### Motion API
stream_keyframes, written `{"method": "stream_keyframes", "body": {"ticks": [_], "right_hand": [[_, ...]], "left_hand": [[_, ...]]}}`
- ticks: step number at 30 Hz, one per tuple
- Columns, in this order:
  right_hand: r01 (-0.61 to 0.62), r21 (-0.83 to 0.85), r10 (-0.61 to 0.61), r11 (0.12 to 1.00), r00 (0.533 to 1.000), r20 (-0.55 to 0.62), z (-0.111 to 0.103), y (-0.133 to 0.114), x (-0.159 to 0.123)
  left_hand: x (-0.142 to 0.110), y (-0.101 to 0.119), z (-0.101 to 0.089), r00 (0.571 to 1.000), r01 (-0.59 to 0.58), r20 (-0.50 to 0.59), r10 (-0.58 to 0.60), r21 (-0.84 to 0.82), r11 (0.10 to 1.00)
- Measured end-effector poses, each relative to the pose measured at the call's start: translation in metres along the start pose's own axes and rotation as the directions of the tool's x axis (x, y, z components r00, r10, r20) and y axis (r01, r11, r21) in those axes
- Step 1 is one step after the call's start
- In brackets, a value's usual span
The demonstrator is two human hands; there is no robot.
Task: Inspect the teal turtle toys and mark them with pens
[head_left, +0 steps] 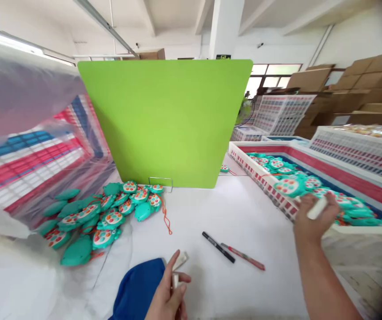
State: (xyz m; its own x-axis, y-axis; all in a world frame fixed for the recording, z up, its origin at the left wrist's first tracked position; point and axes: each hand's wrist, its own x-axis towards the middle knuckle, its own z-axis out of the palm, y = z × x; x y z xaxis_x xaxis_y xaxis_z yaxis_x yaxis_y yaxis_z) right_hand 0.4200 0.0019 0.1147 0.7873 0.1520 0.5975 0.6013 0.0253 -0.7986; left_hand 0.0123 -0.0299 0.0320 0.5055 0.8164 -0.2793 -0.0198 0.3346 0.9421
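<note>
My left hand, in a blue sleeve, is low at the front of the white table and pinches a small pale strip between thumb and fingers. My right hand reaches over the near rim of the white crate on the right, with its fingers closed round a small white object. That crate holds several teal toys with dotted faces. A pile of the same teal toys with orange cords lies on the table at the left.
A black marker and a red pen lie between my hands. A green divider board stands across the table. A plastic-covered red, white and blue crate is at the left. More crates and cardboard boxes are at the right.
</note>
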Motion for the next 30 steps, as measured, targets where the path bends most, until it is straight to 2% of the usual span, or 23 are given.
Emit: {"method": "stream_keyframes", "body": {"ticks": [1,3,5,6,7,9,11,13,15,19,21,25,26,28,30], "right_hand": [[0.0,0.03,0.001,1.0,0.999,-0.05,-0.003,0.001,0.004],[-0.022,0.106,0.026,0.994,0.999,-0.038,-0.004,-0.003,-0.007],[-0.107,0.178,0.081,0.978,0.986,0.149,0.001,-0.013,-0.041],[-0.187,0.217,0.117,0.958,0.947,0.299,0.005,-0.02,-0.065],[-0.286,0.24,0.148,0.928,0.872,0.467,0.01,-0.028,-0.09],[-0.491,0.282,0.165,0.824,0.684,0.711,0.017,-0.048,-0.14],[-0.625,0.272,0.113,0.732,0.505,0.855,0.02,-0.072,-0.18],[-0.678,0.224,0.053,0.7,0.362,0.931,0.019,-0.095,-0.205],[-0.681,0.179,0.018,0.71,0.271,0.962,0.017,-0.113,-0.217],[-0.622,0.144,-0.061,0.769,0.153,0.986,0.018,-0.127,-0.227],[-0.557,0.167,-0.112,0.814,0.132,0.985,0.019,-0.125,-0.238],[-0.485,0.211,-0.118,0.849,0.214,0.97,0.022,-0.12,-0.265],[-0.489,0.194,-0.095,0.85,0.219,0.971,0.024,-0.118,-0.269],[-0.499,0.135,-0.039,0.856,0.197,0.98,0.03,-0.113,-0.27],[-0.458,0.078,0.008,0.885,0.183,0.983,0.038,-0.105,-0.26]], "left_hand": [[0.001,0.002,0.001,1.0,0.009,-0.013,-0.009,-0.021,1.0],[0.004,0.006,0.004,0.999,0.022,-0.021,-0.023,-0.059,0.998],[0.006,0.011,0.006,1.0,0.015,-0.021,-0.016,-0.055,0.998],[0.006,0.013,0.006,1.0,0.01,-0.027,-0.011,-0.039,0.999],[0.006,0.016,0.006,0.999,0.006,-0.044,-0.007,-0.021,1.0],[0.004,0.02,0.004,0.996,0.009,-0.09,-0.009,-0.001,1.0],[0.0,0.023,0.001,0.991,0.002,-0.137,-0.001,0.007,1.0],[-0.003,0.025,-0.001,0.984,-0.013,-0.176,0.018,0.026,1.0],[-0.006,0.027,-0.003,0.979,-0.021,-0.202,0.03,0.049,0.999],[-0.012,0.033,-0.004,0.976,-0.023,-0.211,0.053,0.139,0.99],[-0.015,0.035,-0.004,0.975,-0.032,-0.205,0.087,0.257,0.966],[-0.017,0.034,-0.002,0.93,-0.131,-0.225,0.291,0.536,0.834],[-0.017,0.032,-0.001,0.921,-0.144,-0.222,0.321,0.573,0.807],[-0.014,0.031,-0.001,0.932,-0.158,-0.166,0.322,0.612,0.775],[-0.009,0.03,-0.009,0.943,-0.18,-0.099,0.317,0.651,0.738]]}}
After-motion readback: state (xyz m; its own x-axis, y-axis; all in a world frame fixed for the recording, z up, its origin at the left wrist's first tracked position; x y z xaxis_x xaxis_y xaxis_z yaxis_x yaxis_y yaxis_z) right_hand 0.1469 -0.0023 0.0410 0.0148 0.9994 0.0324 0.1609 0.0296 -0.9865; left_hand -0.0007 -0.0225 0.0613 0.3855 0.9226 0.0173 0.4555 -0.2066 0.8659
